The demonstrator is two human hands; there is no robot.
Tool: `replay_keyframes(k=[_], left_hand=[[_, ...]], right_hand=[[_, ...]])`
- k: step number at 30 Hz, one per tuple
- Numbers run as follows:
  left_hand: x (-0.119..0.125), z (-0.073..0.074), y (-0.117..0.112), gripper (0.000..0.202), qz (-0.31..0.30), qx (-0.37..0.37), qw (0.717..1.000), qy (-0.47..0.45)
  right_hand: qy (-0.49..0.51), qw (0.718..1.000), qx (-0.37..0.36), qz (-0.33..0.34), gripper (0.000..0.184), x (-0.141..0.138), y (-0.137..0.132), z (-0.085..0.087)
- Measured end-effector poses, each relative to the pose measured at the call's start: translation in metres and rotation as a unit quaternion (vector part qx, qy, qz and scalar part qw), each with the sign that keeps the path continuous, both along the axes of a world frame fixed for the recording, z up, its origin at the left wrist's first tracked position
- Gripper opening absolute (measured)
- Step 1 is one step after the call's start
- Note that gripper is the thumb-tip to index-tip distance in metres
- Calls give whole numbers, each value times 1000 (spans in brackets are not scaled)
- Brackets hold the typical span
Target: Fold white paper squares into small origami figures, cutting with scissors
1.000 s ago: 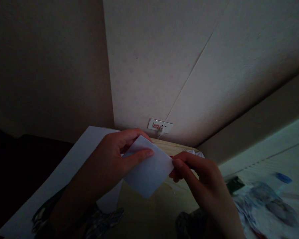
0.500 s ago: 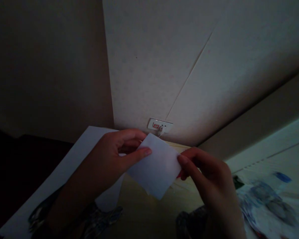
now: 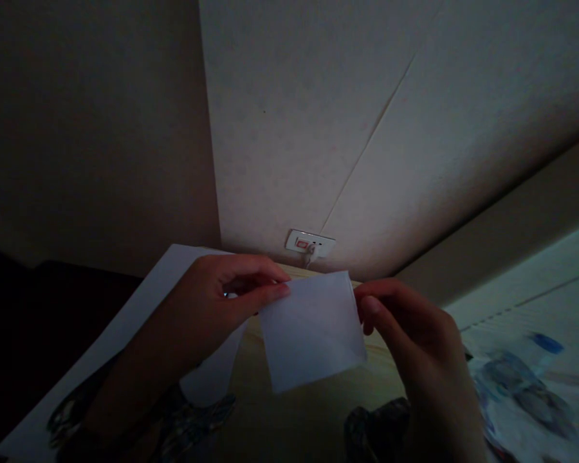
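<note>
I hold a small white square of paper [image 3: 312, 331] in the air in front of me, over a pale wooden surface [image 3: 294, 418]. My left hand [image 3: 212, 308] pinches its upper left corner between thumb and fingers. My right hand [image 3: 410, 328] pinches its upper right corner. The sheet hangs down from both pinches, nearly flat and facing me.
A large white sheet [image 3: 125, 334] with a dark printed picture lies at the left under my left arm. A white wall socket [image 3: 310, 243] with a plug sits on the wall behind. Printed papers [image 3: 521, 392] lie at the right. The room is dim.
The small paper has turned from a tilted diamond to nearly level and moved a little right. My right hand has risen to the paper's upper right corner.
</note>
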State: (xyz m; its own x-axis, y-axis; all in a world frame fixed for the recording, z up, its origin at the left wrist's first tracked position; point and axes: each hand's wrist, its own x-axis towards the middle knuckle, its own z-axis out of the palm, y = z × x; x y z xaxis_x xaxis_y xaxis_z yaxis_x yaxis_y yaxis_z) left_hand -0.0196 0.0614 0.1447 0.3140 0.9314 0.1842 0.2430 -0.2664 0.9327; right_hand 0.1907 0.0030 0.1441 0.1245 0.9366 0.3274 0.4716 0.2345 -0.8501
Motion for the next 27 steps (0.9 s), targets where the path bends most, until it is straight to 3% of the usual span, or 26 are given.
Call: replay_keyframes(k=[7,15,20,27], left_hand=[[2,0,0,10,-6,-2,1000,25],[0,-3,1,13,5,-17,1000,-14],[3,1,-3,9,4,-28,999,-21],[3,5,-3,25,58,-7,998,9]], right_hand=[[10,1000,-13,18,8,-3,0,0],[91,995,29,-39,5,-8,0,-5],[89,996,11,-8,5,-10,2,-3],[73,997,2,25,4,-12,-1,0]])
